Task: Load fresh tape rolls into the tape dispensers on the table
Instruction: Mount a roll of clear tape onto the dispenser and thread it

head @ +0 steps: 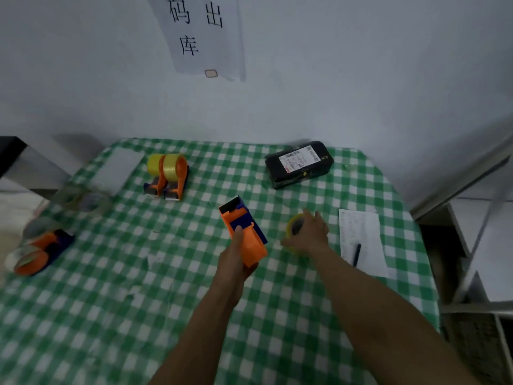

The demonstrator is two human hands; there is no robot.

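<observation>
Centre: your left hand (235,261) grips the orange-and-blue dispenser (244,232) by its rear end, thumb along the top, nose pointing away from you above the middle of the worktop (133,287). No roll shows in its body. Just to its right, your right hand (308,235) curls over the yellow tape roll (293,224), which lies on the green checked cloth; the fingers hide most of the roll, so only its left rim and dark core show.

Surroundings: a paper sheet (361,234) with a pen (357,254) on it lies just right of the right hand. A black parcel (299,163) with a white label sits at the far edge. A pair of loaded dispensers (166,175) stands side by side at the far left-centre, each carrying yellow tape, with a pale flat sheet (116,169) beside them. Nothing lies between the held dispenser and the roll.

Hard to read: at the left edge a fourth dispenser (40,251) lies on its side, blurred, and clear tape rolls (88,201) behind it cannot be counted. A wall notice (202,37) is cut off at the top.

Count: four dispensers, one loose yellow roll, one parcel, one pen.
</observation>
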